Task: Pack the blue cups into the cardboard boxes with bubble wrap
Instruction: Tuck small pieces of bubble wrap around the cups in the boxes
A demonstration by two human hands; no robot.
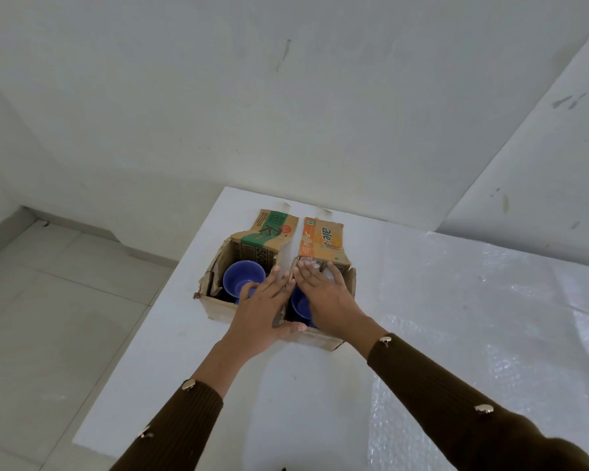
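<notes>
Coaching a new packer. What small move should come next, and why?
Probably push the bubble wrap down beside the blue cup in the orange-flapped box: the right hand lies flat over both, and the left hand rests on its left wall.

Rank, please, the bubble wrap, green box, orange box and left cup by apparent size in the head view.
1. bubble wrap
2. green box and orange box, too alike to rank
3. left cup

Glossy blue cups [244, 275], rough torn cardboard boxes [215, 309], crinkly clear bubble wrap [473, 300].
</notes>
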